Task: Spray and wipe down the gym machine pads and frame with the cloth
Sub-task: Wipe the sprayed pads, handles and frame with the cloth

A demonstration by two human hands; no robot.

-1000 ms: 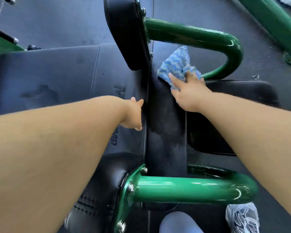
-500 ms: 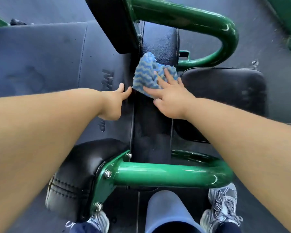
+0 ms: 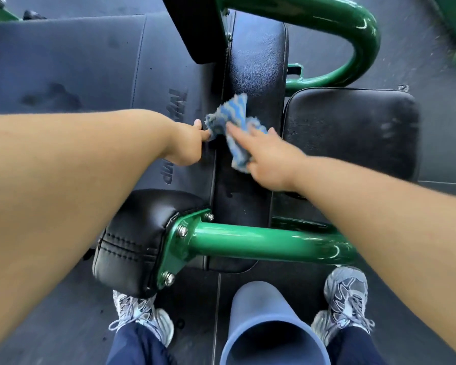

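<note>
My right hand [image 3: 267, 156] presses a blue and white zigzag cloth [image 3: 233, 127] onto the narrow black centre pad [image 3: 250, 75] of the gym machine, fingers laid over the cloth. My left hand [image 3: 188, 146] rests on the wide dark pad [image 3: 77, 69] just left of the centre pad, its thumb touching the cloth's left edge and its fingers hidden behind the wrist. A wet sheen shows on the centre pad below the cloth. No spray bottle is in view.
A green steel tube [image 3: 269, 242] crosses in front of me, bolted to a small black pad [image 3: 132, 241]. Another green tube [image 3: 353, 38] curves at the top right. A square black pad [image 3: 353, 133] lies to the right. A blue cylinder [image 3: 271, 325] stands between my shoes.
My right hand has dragged the cloth down the centre pad towards me and leftward, bunching it up. My left hand stays beside the pad, and the view has tilted down to my feet.
</note>
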